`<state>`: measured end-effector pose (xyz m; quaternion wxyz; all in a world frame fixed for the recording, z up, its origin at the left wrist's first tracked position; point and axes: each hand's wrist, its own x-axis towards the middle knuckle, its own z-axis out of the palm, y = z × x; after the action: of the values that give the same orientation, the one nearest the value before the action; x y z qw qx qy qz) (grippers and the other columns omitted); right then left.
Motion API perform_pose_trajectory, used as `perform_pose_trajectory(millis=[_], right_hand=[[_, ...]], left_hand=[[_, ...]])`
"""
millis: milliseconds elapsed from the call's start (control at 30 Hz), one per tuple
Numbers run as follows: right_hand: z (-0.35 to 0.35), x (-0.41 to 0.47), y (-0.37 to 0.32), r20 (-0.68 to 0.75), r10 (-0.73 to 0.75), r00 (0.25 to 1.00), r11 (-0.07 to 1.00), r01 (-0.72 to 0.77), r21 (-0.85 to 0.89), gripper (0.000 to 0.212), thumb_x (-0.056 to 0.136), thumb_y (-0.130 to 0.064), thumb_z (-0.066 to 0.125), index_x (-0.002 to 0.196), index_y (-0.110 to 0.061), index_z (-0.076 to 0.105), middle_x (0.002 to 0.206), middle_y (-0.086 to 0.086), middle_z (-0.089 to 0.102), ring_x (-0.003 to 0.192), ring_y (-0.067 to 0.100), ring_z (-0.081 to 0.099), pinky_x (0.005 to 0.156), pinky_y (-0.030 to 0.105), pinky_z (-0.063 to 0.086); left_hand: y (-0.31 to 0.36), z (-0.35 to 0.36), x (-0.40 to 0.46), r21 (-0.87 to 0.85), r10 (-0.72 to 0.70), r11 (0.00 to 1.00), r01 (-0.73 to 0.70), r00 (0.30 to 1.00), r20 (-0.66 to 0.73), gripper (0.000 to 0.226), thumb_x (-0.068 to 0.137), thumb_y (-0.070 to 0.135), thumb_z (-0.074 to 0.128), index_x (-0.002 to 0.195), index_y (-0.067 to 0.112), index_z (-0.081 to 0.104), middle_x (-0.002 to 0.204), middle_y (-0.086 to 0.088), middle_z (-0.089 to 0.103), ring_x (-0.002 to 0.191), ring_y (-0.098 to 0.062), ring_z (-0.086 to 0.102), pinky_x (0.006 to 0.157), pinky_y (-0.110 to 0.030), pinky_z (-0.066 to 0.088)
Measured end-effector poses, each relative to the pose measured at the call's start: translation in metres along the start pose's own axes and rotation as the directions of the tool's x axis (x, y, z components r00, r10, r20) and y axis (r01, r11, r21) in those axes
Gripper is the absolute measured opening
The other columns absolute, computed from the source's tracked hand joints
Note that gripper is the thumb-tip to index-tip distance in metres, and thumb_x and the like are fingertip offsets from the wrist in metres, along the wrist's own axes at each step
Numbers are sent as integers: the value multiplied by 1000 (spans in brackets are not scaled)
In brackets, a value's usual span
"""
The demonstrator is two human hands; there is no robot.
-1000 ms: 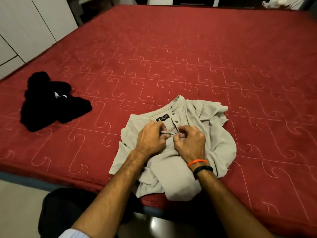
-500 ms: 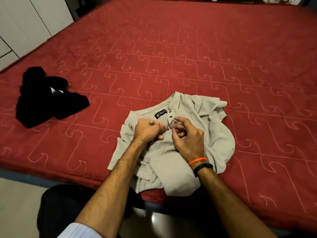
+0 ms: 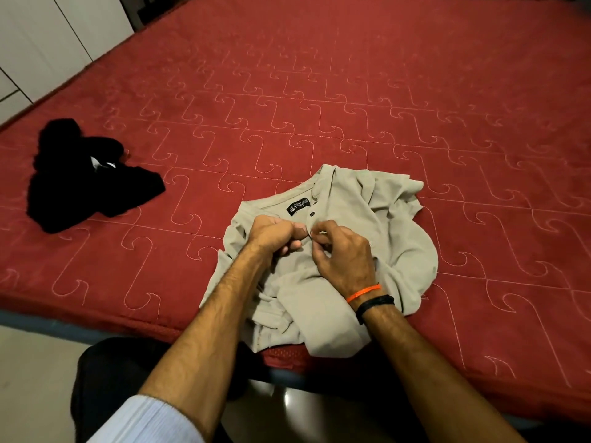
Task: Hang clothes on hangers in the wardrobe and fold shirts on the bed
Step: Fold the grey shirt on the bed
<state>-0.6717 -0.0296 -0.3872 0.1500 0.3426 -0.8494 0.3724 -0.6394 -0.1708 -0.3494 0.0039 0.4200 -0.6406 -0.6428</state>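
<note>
On the near edge of a wide bed covered with a red quilted spread [image 3: 351, 91] stitched in pale hook-shaped lines, a crumpled beige button-front shirt [image 3: 393, 238] lies collar away from the person, its lower part bunched and hanging slightly over the mattress edge. A small black label [image 3: 299, 207] shows inside the neckline, and two dark buttons sit along the placket just beside it, the lower one [image 3: 312, 214] right above the hands.

Both hands meet at the placket below those buttons. The left hand [image 3: 271, 233] is curled into a loose fist, its thumb and fingertips pinching the shirt's fabric at the opening. The right hand [image 3: 342, 251] has its fingers bent and pinches the opposite edge of the placket, the two sets of fingertips nearly touching. Whether a button sits between them cannot be made out. An orange band [image 3: 364, 292] and a black band [image 3: 374, 306] circle the right wrist; a pale blue rolled sleeve [image 3: 150, 420] shows on the left forearm.

Well apart to the left, a heap of black clothing [image 3: 86, 187] with a small white tag rests on the spread. White cabinet doors [image 3: 48, 36] stand beyond the bed's far left corner, and pale floor [image 3: 32, 378] shows below the bed edge.
</note>
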Motion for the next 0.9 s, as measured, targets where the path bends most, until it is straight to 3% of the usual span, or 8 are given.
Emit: perform_pose_trajectory(millis=[100,233,500,667,733,767,833,900], right_hand=[[0,0,-2,6,-32,999,998,32,-51,17,76,-12,70,92,-16,65,68,5,65,61,26,64,53,37,54],[0,1,-5,19,-77,997,988,79,-131,18,73,-10,73,88,-14,64,64,5,62,56,28,61,48,30,50],[1,2,-7,68,-122,990,977,132,-168,24,68,-5,75,88,-13,64,65,7,61,56,28,60,50,28,46],[-6,2,-3,48,129,991,976,-135,171,19,78,-10,71,94,-18,64,80,-5,72,68,12,67,67,34,57],[-7,7,-7,10,206,979,951,-203,232,19,79,-17,73,95,-18,63,77,-8,71,64,6,66,66,32,58],[-7,10,-9,-11,228,974,950,-220,222,20,79,-21,74,95,-18,63,75,-9,70,62,6,65,65,31,57],[-4,17,-14,-53,232,971,965,-222,142,24,80,-31,74,96,-17,62,76,-7,66,64,10,63,65,32,55],[1,24,-18,-37,224,974,975,-224,14,32,80,-39,72,100,-17,62,89,-2,62,75,16,61,67,34,53]], left_hand=[[1,0,2,23,-28,999,28,1000,-8,13,79,-1,69,72,9,74,57,-8,62,35,-7,46,34,-13,32],[-2,-1,5,26,-33,999,33,999,-3,7,76,1,71,79,5,75,72,-11,61,38,-8,39,36,-13,29],[-7,-4,12,61,-26,998,24,999,37,26,75,4,69,99,-7,72,76,-13,58,44,-12,36,42,-16,28],[-1,-9,2,-8,20,1000,-19,996,88,18,94,20,66,94,3,72,65,-9,63,41,-9,52,35,-16,40],[-1,-17,0,-30,148,989,-146,987,64,22,101,21,54,95,7,70,81,-12,72,43,-8,60,36,-17,44],[-4,-21,3,87,252,964,-251,968,-4,20,101,20,55,93,11,71,89,-10,75,47,-9,63,41,-19,48],[-6,-30,5,493,480,785,-376,872,-99,10,93,24,66,100,23,73,97,4,76,73,-8,71,69,-26,58],[-6,-33,7,730,544,574,-371,839,-1,27,86,30,74,113,30,69,112,9,71,99,-12,68,91,-31,54]])
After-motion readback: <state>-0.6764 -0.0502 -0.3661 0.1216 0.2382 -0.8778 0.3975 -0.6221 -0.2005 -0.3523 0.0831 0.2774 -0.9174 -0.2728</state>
